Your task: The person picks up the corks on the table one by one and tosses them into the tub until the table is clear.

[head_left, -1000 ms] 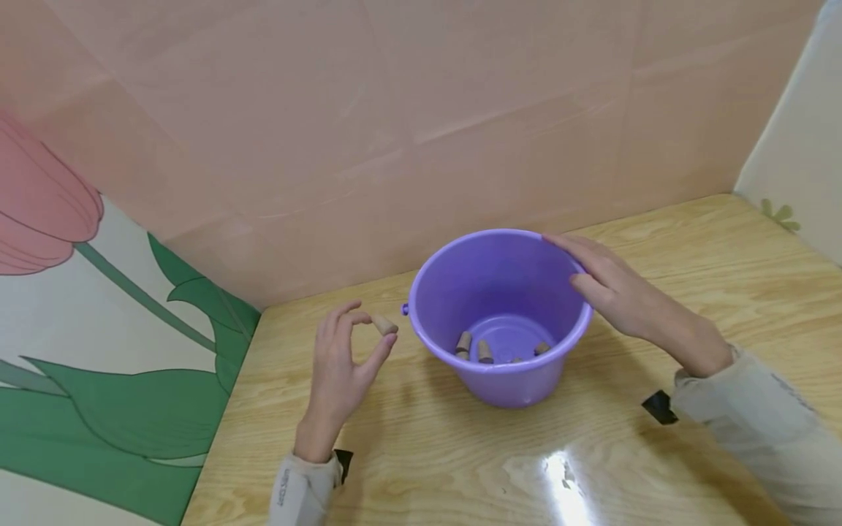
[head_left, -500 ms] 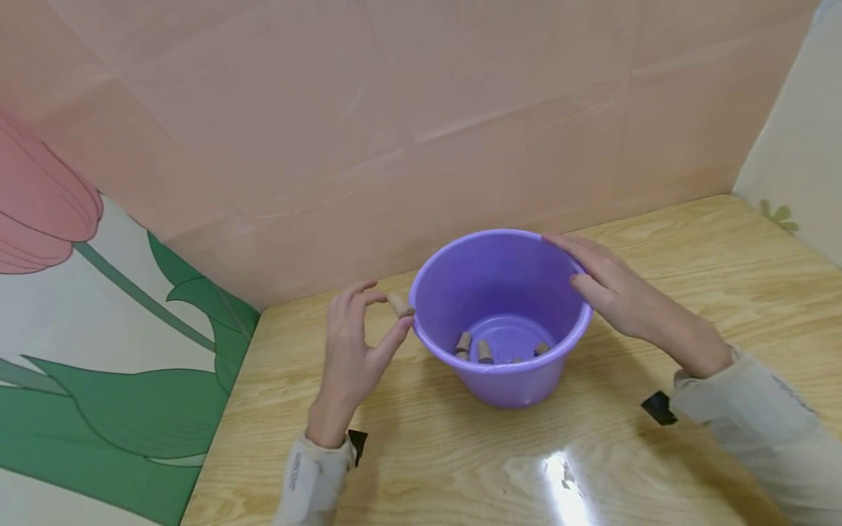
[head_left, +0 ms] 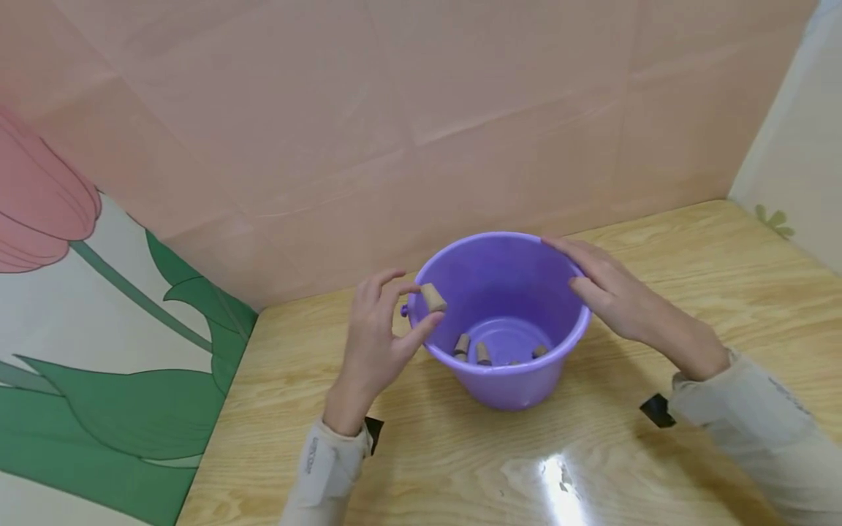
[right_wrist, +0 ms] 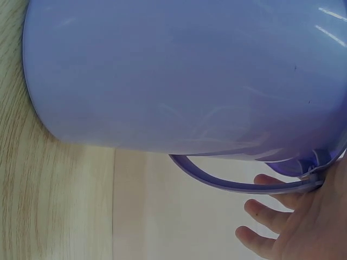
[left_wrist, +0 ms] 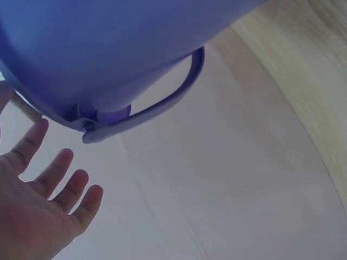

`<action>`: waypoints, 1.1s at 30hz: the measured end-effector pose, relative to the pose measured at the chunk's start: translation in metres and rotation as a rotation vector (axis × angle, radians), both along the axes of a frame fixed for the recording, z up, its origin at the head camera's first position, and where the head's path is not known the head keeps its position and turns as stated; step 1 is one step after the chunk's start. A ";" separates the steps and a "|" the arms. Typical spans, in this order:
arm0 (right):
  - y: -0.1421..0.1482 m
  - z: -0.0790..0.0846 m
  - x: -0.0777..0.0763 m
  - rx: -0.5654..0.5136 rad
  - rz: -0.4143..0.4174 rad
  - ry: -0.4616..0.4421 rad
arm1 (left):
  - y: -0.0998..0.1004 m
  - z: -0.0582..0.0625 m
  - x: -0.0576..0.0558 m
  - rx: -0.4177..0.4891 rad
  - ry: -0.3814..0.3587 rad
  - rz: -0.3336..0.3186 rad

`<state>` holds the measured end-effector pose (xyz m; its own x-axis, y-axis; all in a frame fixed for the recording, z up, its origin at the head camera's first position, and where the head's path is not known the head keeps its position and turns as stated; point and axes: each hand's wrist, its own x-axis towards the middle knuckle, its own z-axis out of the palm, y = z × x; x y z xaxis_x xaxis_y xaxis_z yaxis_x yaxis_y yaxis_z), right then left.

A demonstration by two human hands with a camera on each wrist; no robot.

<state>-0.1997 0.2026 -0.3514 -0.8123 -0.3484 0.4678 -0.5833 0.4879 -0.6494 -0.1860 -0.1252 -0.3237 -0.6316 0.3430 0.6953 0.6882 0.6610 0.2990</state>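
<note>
Between thumb and index finger, my left hand [head_left: 376, 336] pinches a tapered light-brown cork stopper [head_left: 433, 298] at the left rim of a purple bucket [head_left: 520, 383]. The other fingers of that hand are spread in the left wrist view, where the cork [left_wrist: 26, 108] is partly hidden by the rim. Several similar corks [head_left: 483, 354] lie on the bucket's floor, some partly covered by its near wall. On the right side, my right hand [head_left: 615, 292] holds the bucket's rim, thumb over the edge; its outer fingers [right_wrist: 265, 216] extend past the handle in the right wrist view.
The bucket stands on a wood-grain table [head_left: 276, 409]. Its purple handle [left_wrist: 157, 111] hangs down the far side. A pinkish cloth [head_left: 329, 146] rises behind the table, and a tulip-patterned panel [head_left: 112, 394] borders it at left.
My left hand has moved right and slightly up with the cork, from beside the bucket to its left rim. My right hand and the bucket have stayed in place.
</note>
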 end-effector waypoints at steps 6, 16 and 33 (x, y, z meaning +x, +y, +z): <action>0.001 -0.002 -0.001 -0.002 0.007 0.007 | 0.005 0.001 0.000 -0.004 -0.004 -0.014; 0.002 -0.001 0.000 -0.004 0.008 0.006 | 0.007 0.000 0.000 -0.012 -0.005 -0.020; 0.003 0.000 -0.001 -0.001 0.019 -0.002 | 0.010 -0.004 -0.001 -0.035 -0.024 -0.036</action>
